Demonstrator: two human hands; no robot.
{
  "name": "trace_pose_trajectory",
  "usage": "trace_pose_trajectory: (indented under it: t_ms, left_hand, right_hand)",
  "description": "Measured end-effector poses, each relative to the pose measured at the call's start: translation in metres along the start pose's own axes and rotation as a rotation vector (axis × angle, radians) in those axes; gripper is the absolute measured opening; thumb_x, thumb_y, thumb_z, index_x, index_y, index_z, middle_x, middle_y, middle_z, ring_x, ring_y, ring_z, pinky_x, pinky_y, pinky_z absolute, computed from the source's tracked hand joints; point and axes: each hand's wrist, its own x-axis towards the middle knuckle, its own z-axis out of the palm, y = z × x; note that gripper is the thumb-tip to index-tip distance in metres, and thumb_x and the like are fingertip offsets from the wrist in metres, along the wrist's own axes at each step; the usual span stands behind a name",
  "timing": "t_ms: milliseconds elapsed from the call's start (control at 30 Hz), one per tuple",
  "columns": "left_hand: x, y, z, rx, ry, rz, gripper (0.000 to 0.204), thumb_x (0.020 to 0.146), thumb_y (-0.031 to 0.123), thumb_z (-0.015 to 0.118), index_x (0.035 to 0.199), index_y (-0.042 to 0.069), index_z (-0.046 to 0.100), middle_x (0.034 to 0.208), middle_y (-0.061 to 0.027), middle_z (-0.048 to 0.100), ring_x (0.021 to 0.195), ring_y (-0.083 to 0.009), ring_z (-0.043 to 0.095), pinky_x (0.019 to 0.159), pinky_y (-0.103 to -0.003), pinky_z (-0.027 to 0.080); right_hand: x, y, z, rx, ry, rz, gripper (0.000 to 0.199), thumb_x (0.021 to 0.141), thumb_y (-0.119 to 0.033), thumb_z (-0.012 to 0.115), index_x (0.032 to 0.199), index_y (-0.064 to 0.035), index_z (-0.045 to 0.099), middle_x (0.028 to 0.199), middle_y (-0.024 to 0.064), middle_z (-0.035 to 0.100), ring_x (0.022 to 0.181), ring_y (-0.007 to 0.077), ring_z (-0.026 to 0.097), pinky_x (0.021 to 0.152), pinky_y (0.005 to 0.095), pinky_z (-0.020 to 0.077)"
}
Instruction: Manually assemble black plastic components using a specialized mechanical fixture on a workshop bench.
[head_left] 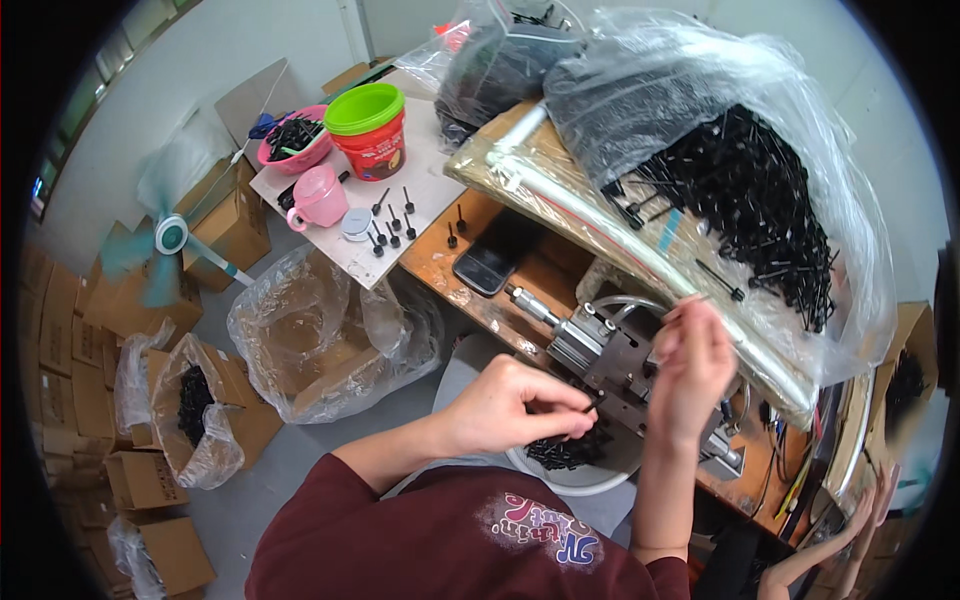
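Note:
My left hand [512, 405] pinches a small black pin-like part [598, 400] between thumb and fingertips, over a white tub [570, 490] of black parts. My right hand [695, 365] is raised in front of a metal fixture [620, 370] with a cylinder, its fingers drawn together. Motion blurs those fingertips, so what they hold, if anything, cannot be made out. Beyond, a large heap of black pin-like parts with round heads [750, 190] lies in clear plastic on a raised cardboard-covered board. One loose black part [720, 280] lies near its front edge.
On the table stand a red bucket with green rim [368, 130], a pink mug [318, 197], a pink basin [295, 140] and several upright black parts. A phone [497, 252] lies beside the fixture. Plastic-lined cartons [330, 340] and a fan [172, 235] are left; another person's hands [872, 510] are lower right.

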Motion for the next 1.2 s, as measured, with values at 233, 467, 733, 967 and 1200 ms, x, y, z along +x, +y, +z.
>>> trace_pose_trajectory:
  t_ms: [233, 467, 733, 967, 1200]
  left_hand:
    - [-0.009, -0.008, -0.015, 0.12, 0.296, 0.245, 0.013, 0.08, -0.003, 0.074, 0.093, -0.001, 0.075, 0.093, -0.01, 0.073, 0.083, -0.0155, 0.069, 0.073, -0.026, 0.054]
    - [-0.024, -0.022, -0.066, 0.489, 0.885, 0.306, 0.01, 0.077, -0.004, 0.076, 0.087, -0.002, 0.074, 0.083, -0.007, 0.068, 0.074, -0.0125, 0.063, 0.068, -0.025, 0.05]
    - [-0.009, -0.084, -0.139, 0.716, 1.119, 0.109, 0.014, 0.082, 0.011, 0.074, 0.093, 0.002, 0.074, 0.083, -0.0072, 0.07, 0.066, -0.0168, 0.065, 0.064, -0.028, 0.05]
    - [0.034, -0.134, -0.164, 0.868, 1.017, -0.089, 0.016, 0.08, 0.019, 0.073, 0.09, 0.007, 0.075, 0.084, -0.0094, 0.068, 0.075, -0.0263, 0.067, 0.069, -0.037, 0.051]
    - [0.051, -0.157, -0.173, 0.896, 0.962, -0.171, 0.02, 0.079, 0.02, 0.073, 0.093, 0.005, 0.075, 0.09, -0.014, 0.069, 0.081, -0.0307, 0.068, 0.075, -0.039, 0.052]
  right_hand:
    - [0.13, -0.07, 0.113, -0.005, -0.018, -0.843, 0.021, 0.096, -0.012, 0.062, 0.106, 0.0054, 0.07, 0.098, 0.0155, 0.072, 0.084, 0.0166, 0.068, 0.067, 0.0266, 0.0521]
    - [0.208, -0.062, 0.126, -0.72, 0.123, -0.94, 0.037, 0.085, -0.022, 0.069, 0.121, -0.0113, 0.068, 0.116, 0.0081, 0.067, 0.079, 0.0168, 0.063, 0.074, 0.029, 0.05]
    - [0.083, -0.025, 0.032, -0.561, -0.112, -0.476, 0.024, 0.091, -0.006, 0.065, 0.114, -0.0012, 0.066, 0.091, -0.0022, 0.063, 0.066, 0.0005, 0.043, 0.058, 0.0176, 0.0337]
    - [0.02, -0.022, -0.003, -0.49, -0.057, -0.259, 0.023, 0.092, -0.006, 0.062, 0.114, 0.0, 0.061, 0.096, 0.0029, 0.062, 0.068, 0.0044, 0.047, 0.058, 0.0187, 0.0344]
    - [-0.013, -0.023, -0.04, -0.504, -0.001, -0.184, 0.025, 0.092, -0.004, 0.062, 0.117, 0.0007, 0.059, 0.106, 0.0081, 0.063, 0.067, 0.0049, 0.047, 0.056, 0.018, 0.0359]
